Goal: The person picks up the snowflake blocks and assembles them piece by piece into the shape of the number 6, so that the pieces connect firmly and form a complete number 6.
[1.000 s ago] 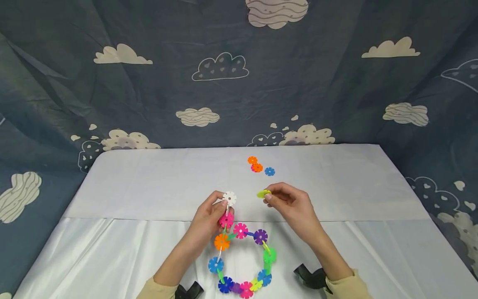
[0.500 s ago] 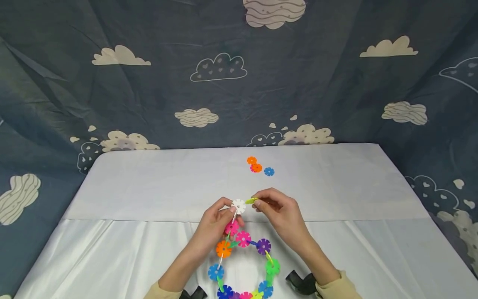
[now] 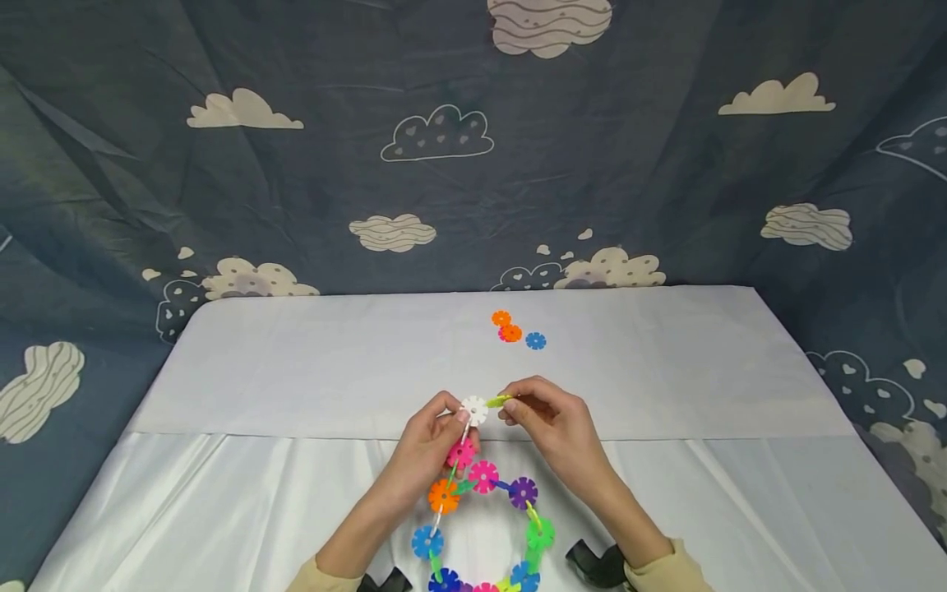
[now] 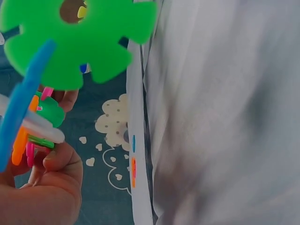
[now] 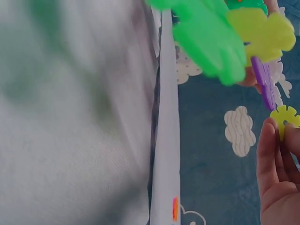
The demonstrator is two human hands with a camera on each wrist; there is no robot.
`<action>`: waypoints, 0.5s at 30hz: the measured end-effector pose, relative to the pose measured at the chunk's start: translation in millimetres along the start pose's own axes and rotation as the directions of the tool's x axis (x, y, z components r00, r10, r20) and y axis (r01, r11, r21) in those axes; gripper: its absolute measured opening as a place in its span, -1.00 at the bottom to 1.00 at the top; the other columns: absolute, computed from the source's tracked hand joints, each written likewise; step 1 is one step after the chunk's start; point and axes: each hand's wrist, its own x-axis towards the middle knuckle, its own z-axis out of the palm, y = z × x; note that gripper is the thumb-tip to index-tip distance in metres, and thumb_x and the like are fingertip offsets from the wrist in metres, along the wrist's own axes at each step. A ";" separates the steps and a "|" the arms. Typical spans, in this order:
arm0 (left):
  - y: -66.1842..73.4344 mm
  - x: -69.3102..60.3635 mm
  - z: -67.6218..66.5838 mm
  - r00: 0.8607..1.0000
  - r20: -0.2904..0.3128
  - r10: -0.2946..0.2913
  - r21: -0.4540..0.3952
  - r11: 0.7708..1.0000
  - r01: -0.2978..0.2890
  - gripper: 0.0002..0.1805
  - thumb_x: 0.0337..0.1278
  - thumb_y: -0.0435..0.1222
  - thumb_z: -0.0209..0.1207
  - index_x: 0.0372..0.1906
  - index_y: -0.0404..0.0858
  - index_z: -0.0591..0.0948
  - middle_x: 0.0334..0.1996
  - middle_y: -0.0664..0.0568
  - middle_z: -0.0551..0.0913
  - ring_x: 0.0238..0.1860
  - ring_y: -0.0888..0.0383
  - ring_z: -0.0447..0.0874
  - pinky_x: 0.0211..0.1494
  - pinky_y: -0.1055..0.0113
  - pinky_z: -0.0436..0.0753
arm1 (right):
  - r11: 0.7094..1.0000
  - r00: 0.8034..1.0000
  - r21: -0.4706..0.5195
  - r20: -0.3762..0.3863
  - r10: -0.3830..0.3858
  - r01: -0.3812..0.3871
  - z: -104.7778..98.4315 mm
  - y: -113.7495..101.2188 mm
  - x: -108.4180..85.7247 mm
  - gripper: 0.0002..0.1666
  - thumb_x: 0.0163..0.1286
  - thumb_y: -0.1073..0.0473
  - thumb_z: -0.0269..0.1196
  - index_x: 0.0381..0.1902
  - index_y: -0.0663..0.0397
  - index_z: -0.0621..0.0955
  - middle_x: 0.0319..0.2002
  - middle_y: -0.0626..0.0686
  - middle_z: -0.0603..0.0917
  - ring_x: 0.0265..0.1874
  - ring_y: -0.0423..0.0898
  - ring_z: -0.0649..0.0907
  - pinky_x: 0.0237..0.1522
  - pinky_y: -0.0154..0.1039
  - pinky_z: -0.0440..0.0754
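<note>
My left hand (image 3: pixel 423 448) pinches a white notched flower disc (image 3: pixel 474 410) between thumb and fingers. Below it hangs a linked ring of coloured discs, with a pink disc (image 3: pixel 461 453), an orange disc (image 3: pixel 444 497), a purple disc (image 3: pixel 523 492) and a green disc (image 3: pixel 540 534) among them. A yellow disc (image 3: pixel 498 401), edge-on, is pinched by my right hand (image 3: pixel 555 419); its rim meets the white disc's right side. Whether the slots are interlocked I cannot tell. In the right wrist view the right fingers (image 5: pixel 268 145) grip the yellow disc (image 5: pixel 284 117).
Loose discs lie farther back on the white-covered table (image 3: pixel 296 362): two orange ones (image 3: pixel 510 333), a pink one partly hidden beneath, and a blue one (image 3: pixel 536 340). A dark cloth with cloud prints (image 3: pixel 436 74) hangs behind. Black wrist mounts (image 3: pixel 598 564) sit near both sleeves.
My right hand has moved left and slightly down, bringing the yellow disc against the white one. My left hand has shifted a little right and down, and the ring hangs lower.
</note>
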 end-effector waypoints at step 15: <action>-1.1 0.8 -0.9 1.000 -0.010 -0.019 0.047 0.999 0.019 -0.69 0.53 -0.12 -0.04 -0.03 -0.30 0.53 -0.39 -0.13 0.65 -0.61 0.18 0.41 -0.56 0.50 0.38 | 0.994 1.000 0.113 0.026 -0.011 0.008 -1.4 28.0 1.0 -0.88 0.41 0.27 0.25 -0.13 0.11 0.65 -0.25 0.04 0.68 -0.26 0.08 0.68 -0.09 -0.18 0.67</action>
